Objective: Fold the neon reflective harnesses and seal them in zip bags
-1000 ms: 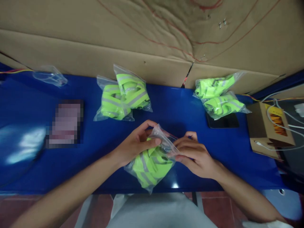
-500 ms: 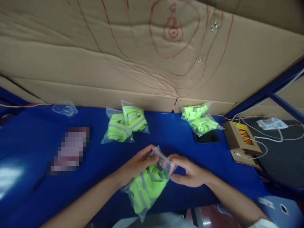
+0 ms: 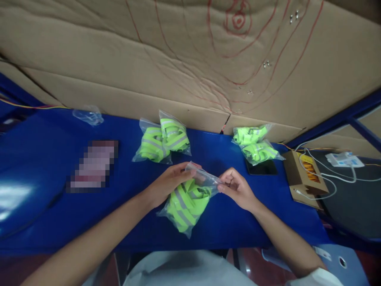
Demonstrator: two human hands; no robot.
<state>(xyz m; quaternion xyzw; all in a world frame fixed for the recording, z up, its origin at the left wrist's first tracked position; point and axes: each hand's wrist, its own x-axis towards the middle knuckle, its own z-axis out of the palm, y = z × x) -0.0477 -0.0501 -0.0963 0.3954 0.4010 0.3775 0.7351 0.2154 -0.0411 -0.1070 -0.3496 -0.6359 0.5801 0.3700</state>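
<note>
A clear zip bag (image 3: 186, 204) with a folded neon-yellow and grey reflective strap inside lies slanted in front of me. At its upper left, my left hand (image 3: 171, 180) pinches the mouth between thumb and fingers. The other end of the mouth is gripped by my right hand (image 3: 236, 188), its thumb and fingertips closed on the plastic. The bag's top edge is stretched between both hands.
Bagged yellow straps lie in two pairs, one pair (image 3: 153, 145) behind my left hand, another (image 3: 258, 151) at the right on a black device (image 3: 262, 167). A pixelated phone-like object (image 3: 93, 165), crumpled plastic (image 3: 89, 116), an open carton (image 3: 306, 178) and white cables surround them.
The right hand's fingers have closed on the bag's right corner, and the mouth is now pulled straighter. The camera view has shifted and tilted.
</note>
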